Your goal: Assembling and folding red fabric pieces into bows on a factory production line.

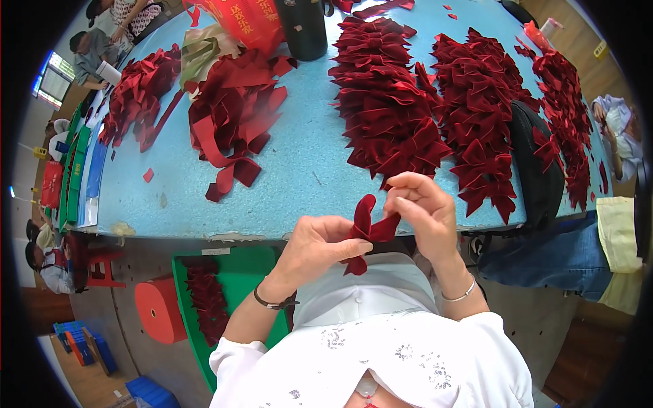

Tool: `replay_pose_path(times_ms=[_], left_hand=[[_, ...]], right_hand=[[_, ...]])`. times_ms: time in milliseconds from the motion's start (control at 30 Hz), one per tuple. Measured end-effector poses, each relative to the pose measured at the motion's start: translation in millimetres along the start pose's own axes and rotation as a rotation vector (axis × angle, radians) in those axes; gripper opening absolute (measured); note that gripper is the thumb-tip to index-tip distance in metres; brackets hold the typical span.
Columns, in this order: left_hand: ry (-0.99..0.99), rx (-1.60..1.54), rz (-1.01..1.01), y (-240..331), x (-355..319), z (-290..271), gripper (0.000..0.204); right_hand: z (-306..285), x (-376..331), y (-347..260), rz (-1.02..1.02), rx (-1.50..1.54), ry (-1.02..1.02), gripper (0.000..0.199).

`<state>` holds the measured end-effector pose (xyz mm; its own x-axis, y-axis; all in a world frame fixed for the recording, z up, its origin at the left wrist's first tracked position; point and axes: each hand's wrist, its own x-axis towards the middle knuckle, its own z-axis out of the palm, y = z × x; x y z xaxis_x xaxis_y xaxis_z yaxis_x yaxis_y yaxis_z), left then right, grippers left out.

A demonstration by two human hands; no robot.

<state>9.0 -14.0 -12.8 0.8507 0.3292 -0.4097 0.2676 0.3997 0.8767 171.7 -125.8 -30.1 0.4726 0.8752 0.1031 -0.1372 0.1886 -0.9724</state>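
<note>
A dark red velvet bow [364, 219] is between my hands, in front of the table's near edge. My left hand [314, 243] pinches it near the middle, thumb in front, with a loop standing up and a tail hanging below. The fingers of my right hand [430, 212] are closed together at the bow's right end; their tips overlap the ribbon there. Just beyond, rows of finished-looking red bows [388, 102] lie piled on the blue table [299, 160]. Loose cut red ribbon strips [235, 112] lie in a heap to the left.
More bow piles [479, 102] lie right, beside a black bag [534, 163] at the edge. A dark tumbler [303, 30] and red plastic bag [241, 24] stand at the back. Below left are a green bin [255, 268] and red roll [160, 311]. Other people sit around the table.
</note>
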Motion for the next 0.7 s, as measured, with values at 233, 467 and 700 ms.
replay_pose_path(times_ms=[233,467,700], left_hand=[[0.199,0.241,0.206,-13,8,3,0.021],[0.272,0.217,0.19,-12,8,0,0.022],[0.342,0.398,0.544,-4,12,-7,0.021]], right_hand=[[0,7,4,-0.144,-0.204,-0.156,0.012],[9,7,8,0.237,0.193,-0.035,0.015],[12,9,7,0.111,0.055,-0.082,0.018]])
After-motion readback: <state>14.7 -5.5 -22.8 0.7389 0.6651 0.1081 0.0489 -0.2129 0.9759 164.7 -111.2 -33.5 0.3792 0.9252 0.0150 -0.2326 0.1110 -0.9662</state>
